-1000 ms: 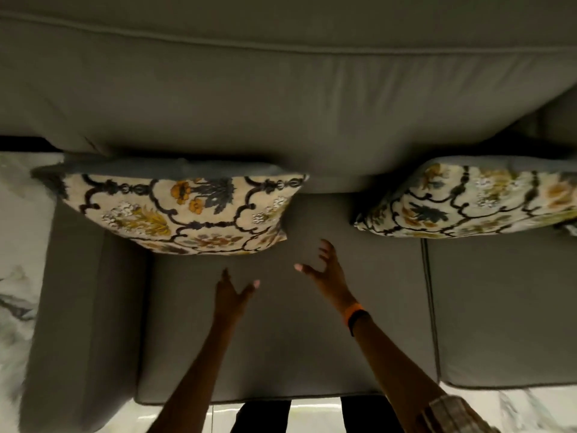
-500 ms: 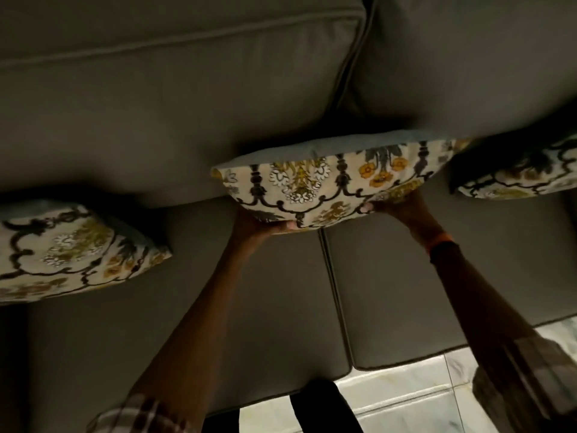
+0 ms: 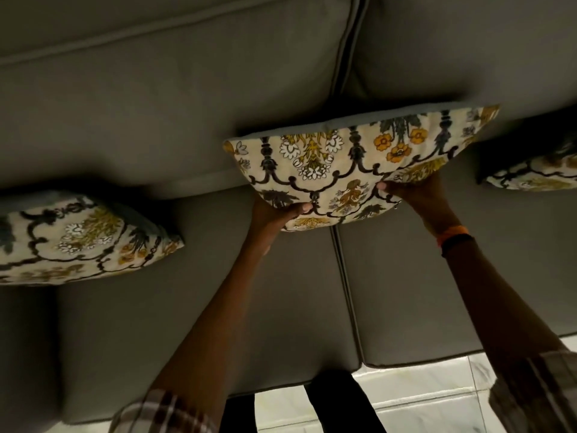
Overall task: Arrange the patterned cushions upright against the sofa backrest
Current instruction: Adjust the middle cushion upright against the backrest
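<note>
A cream cushion with black scrolls and yellow flowers, the middle cushion, leans against the grey sofa backrest above the seam between two seat pads. My left hand grips its lower left edge, thumb on the front. My right hand holds its lower right edge. A second patterned cushion rests at the left against the backrest. Only a corner of a third patterned cushion shows at the right edge, partly in shadow.
The grey seat pads stretch toward me, split by a seam. The sofa armrest is at the lower left. White tiled floor and my dark trouser legs show below the seat's front edge.
The view swung right along the sofa from the left cushion. Both hands, open a second ago, took hold of the middle cushion's lower edge and still hold it against the backrest.
</note>
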### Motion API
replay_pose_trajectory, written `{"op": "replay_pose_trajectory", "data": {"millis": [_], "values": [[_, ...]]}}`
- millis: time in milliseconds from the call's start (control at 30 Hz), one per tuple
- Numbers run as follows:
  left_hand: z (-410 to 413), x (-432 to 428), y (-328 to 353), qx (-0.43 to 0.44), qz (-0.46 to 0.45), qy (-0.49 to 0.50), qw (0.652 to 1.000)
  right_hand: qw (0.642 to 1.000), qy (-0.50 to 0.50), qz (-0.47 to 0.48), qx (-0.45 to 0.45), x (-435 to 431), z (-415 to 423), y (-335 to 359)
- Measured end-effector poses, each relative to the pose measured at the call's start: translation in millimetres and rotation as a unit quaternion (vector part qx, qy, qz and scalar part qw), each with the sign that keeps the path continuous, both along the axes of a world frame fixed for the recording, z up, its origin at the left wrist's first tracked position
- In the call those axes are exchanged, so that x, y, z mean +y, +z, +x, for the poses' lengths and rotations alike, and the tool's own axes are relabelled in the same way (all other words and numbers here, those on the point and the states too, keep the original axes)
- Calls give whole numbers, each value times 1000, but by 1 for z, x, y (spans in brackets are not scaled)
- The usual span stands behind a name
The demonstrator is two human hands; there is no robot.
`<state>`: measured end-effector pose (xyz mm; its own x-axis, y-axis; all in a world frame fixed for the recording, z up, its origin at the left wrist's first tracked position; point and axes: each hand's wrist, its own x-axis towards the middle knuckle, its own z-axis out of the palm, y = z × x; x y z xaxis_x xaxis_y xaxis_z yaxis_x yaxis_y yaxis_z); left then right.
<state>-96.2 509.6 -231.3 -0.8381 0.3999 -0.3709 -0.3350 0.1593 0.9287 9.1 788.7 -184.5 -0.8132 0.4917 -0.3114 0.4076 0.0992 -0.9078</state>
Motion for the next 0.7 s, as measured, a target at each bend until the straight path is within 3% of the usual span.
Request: {"op": "replay_pose_trajectory", "data": {"millis": [133,267,400,500,600,700], "values": [[16,-13,3,22,-29,26,999,996,-90,13,-12,-35,21,-22],[32,-57,-1,49,-134,11,990,980,-151,12,-133,-94,49,-58],[57,-146,-21,73,-341,-16,937,965,-9,101,-242,-171,86,-87],[71,-232,-26,90,-411,5,907,954,123,144,-232,-242,91,-93],[75,-320,-17,55,-406,127,903,961,197,86,-177,-331,54,-85],[50,-394,5,83,-311,316,893,973,207,-43,-88,-417,-17,-54]]}}
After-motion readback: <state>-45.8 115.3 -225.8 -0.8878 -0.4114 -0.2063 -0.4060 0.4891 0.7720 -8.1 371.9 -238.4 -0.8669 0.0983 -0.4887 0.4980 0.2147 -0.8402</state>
